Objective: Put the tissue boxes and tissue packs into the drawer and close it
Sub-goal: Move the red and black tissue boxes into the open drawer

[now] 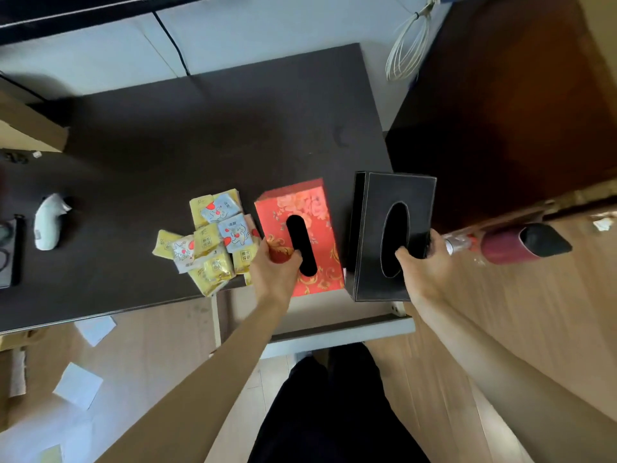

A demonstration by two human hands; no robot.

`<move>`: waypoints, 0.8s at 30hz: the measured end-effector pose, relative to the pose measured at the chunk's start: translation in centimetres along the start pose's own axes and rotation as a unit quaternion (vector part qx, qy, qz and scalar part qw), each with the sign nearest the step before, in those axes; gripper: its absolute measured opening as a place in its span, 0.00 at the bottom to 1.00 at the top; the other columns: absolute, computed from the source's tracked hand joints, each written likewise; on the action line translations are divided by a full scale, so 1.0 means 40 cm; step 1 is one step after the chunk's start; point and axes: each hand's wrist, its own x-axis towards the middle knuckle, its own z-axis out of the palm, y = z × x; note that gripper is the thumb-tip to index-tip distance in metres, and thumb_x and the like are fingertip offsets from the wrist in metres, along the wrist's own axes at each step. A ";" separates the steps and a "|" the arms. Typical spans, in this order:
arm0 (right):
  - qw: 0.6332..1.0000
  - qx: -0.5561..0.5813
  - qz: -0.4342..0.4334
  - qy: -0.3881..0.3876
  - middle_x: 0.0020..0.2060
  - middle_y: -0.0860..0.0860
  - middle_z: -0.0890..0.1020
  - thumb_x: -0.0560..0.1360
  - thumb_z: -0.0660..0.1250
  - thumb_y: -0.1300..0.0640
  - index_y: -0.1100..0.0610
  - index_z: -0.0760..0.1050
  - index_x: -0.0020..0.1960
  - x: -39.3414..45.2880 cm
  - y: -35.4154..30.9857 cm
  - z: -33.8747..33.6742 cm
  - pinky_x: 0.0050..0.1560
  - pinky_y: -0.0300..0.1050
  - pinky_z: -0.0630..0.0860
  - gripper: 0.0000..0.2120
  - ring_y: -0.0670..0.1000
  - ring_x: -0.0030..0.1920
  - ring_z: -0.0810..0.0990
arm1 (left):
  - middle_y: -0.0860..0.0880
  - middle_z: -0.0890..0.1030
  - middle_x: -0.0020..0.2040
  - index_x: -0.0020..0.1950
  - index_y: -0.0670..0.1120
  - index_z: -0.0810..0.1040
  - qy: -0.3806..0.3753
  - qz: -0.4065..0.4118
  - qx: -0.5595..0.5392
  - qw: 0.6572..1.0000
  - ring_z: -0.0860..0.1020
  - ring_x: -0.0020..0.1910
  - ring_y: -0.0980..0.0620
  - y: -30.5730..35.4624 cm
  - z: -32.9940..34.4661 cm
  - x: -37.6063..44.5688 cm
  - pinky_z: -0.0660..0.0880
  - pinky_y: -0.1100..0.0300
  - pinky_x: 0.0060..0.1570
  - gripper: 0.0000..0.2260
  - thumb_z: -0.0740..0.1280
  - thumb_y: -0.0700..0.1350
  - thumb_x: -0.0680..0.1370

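A red flowered tissue box (302, 237) and a black tissue box (390, 237) overhang the dark desk's (200, 135) near edge, above the open drawer (337, 324). Yellow and blue tissue packs (210, 242) are heaped just left. The left hand (275, 267) grips the red box, thumb at its slot; the right hand (422, 264) clasps the black box.

Two tissue boxes (300, 235); roughly ten tissue packs (213, 242), overlapping.
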 end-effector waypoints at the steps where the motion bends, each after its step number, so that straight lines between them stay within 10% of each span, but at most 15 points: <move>1: 1.000 0.010 -0.003 0.012 0.52 0.45 0.86 0.71 0.75 0.60 0.50 0.78 0.63 -0.020 0.013 -0.002 0.53 0.37 0.83 0.22 0.43 0.53 0.85 | 0.60 0.83 0.36 0.44 0.57 0.78 -0.004 0.011 -0.009 1.000 0.83 0.37 0.58 -0.021 -0.001 -0.024 0.81 0.60 0.37 0.11 0.77 0.45 0.69; 10: 1.000 0.006 -0.015 -0.007 0.49 0.35 0.82 0.67 0.75 0.66 0.54 0.73 0.64 -0.105 0.135 0.024 0.46 0.30 0.80 0.28 0.36 0.51 0.83 | 0.63 0.81 0.35 0.49 0.53 0.80 -0.008 0.040 -0.011 0.999 0.76 0.33 0.64 -0.187 -0.030 -0.146 0.73 0.73 0.34 0.08 0.75 0.46 0.72; 18: 0.998 -0.037 -0.035 -0.024 0.52 0.55 0.85 0.66 0.75 0.67 0.61 0.75 0.63 -0.141 0.162 0.035 0.51 0.48 0.85 0.26 0.50 0.51 0.86 | 0.57 0.84 0.43 0.56 0.51 0.81 0.001 -0.033 0.038 0.999 0.82 0.43 0.59 -0.294 -0.053 -0.191 0.82 0.56 0.48 0.14 0.76 0.45 0.71; 24: 0.997 -0.052 -0.032 -0.039 0.45 0.42 0.86 0.62 0.75 0.63 0.42 0.77 0.56 -0.178 0.207 0.007 0.43 0.33 0.82 0.27 0.39 0.46 0.86 | 0.59 0.84 0.40 0.55 0.54 0.82 -0.013 -0.070 0.069 0.995 0.82 0.41 0.59 -0.322 -0.054 -0.219 0.83 0.54 0.50 0.14 0.77 0.47 0.71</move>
